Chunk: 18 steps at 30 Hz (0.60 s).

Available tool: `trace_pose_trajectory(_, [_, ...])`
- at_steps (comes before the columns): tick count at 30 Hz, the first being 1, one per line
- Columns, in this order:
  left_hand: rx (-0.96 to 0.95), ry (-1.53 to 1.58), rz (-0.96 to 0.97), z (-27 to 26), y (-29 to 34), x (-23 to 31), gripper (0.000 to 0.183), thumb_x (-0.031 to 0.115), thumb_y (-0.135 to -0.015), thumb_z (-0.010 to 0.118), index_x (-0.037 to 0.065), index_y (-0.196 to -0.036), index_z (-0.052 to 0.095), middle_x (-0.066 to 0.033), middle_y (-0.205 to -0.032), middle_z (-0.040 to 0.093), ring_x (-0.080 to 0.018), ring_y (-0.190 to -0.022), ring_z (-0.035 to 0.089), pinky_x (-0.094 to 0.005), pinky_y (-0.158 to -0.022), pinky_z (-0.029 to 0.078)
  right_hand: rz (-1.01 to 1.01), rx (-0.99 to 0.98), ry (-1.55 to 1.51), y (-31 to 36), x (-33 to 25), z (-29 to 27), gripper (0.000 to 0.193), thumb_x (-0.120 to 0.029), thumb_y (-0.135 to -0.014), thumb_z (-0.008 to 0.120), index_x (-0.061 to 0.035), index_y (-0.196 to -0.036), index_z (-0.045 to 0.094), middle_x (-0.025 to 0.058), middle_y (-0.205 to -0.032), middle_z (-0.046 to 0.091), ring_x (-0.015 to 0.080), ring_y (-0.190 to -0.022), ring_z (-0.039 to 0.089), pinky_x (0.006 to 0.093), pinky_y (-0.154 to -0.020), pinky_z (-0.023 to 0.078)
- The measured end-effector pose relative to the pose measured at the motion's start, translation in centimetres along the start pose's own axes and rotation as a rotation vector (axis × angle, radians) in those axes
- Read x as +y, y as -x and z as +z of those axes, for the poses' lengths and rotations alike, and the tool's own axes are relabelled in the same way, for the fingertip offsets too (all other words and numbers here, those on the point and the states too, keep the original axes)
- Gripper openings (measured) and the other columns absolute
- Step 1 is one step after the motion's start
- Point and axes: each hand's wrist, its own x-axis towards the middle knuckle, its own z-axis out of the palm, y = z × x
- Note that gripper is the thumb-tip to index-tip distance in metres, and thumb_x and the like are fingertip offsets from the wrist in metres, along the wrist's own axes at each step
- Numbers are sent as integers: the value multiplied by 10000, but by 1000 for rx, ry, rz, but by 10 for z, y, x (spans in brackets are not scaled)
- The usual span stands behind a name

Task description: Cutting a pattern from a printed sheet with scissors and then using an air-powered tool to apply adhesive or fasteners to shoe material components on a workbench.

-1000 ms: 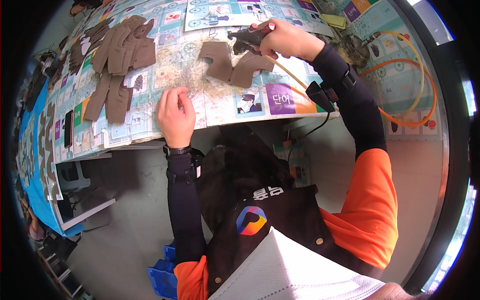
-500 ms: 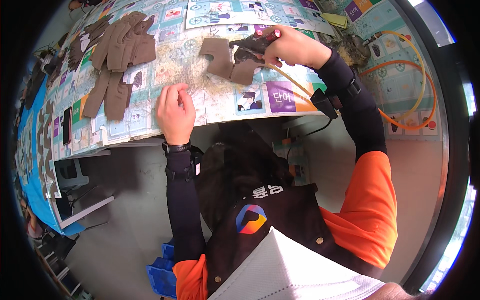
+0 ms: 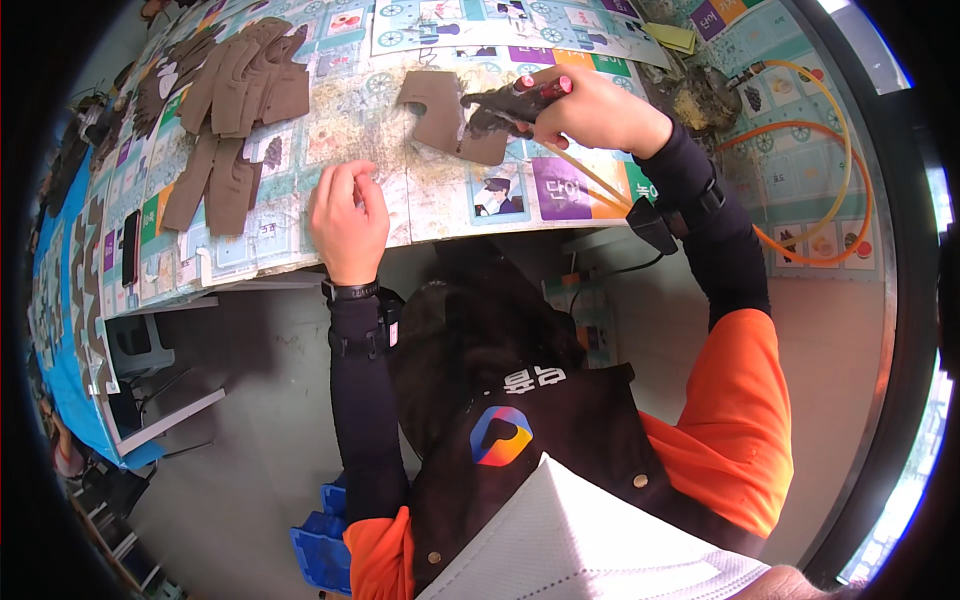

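My right hand (image 3: 592,112) is closed around a dark, crusted spray gun (image 3: 512,104) with red knobs. A yellowish hose (image 3: 588,176) runs from it back towards my wrist. The gun's tip is over a brown flat cut piece (image 3: 440,112) with a notched edge, and it hides part of that piece; I cannot tell whether they touch. My left hand (image 3: 348,222) rests at the table's near edge, left of the piece. Its fingers are loosely bent, with a gap to the thumb and nothing visible in them.
Stacked brown cut pieces (image 3: 240,85) lie on the patterned table (image 3: 400,205) at the left. A phone (image 3: 131,248) is by the left edge. A residue-covered pot (image 3: 708,98) and orange hose (image 3: 862,190) are at the right. Blue bins (image 3: 322,550) stand below.
My right hand and the spray gun have shifted slightly right and a little nearer. My left hand is almost still, and the brown piece lies about where it was.
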Motion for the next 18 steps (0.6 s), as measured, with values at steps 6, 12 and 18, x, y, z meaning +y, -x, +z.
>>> trace_pose_trajectory(6, [3,-8,6,0,0,0,115,36,-853,553,81,-905,646,-54,-821,605,-225,-650,571,-354,-624,465,40,24,8,0,5,1,93,-52,-618,700,-120,-621,635,72,-1000,675,238,-825,627,297,-735,513])
trace_pose_trajectory(12, [3,3,6,1,-1,0,114,36,-853,554,82,-901,646,-52,-817,602,-222,-645,567,-352,-622,463,-63,49,-44,11,3,14,97,-30,-640,699,-96,-709,682,124,-1039,662,222,-812,629,294,-740,511])
trace_pose_trajectory(18, [6,-3,9,1,0,-2,115,35,-853,553,81,-900,647,-51,-808,596,-218,-639,564,-352,-616,460,-37,55,-144,16,-1,17,127,-36,-696,673,42,-790,637,50,-706,605,128,-610,560,247,-620,450])
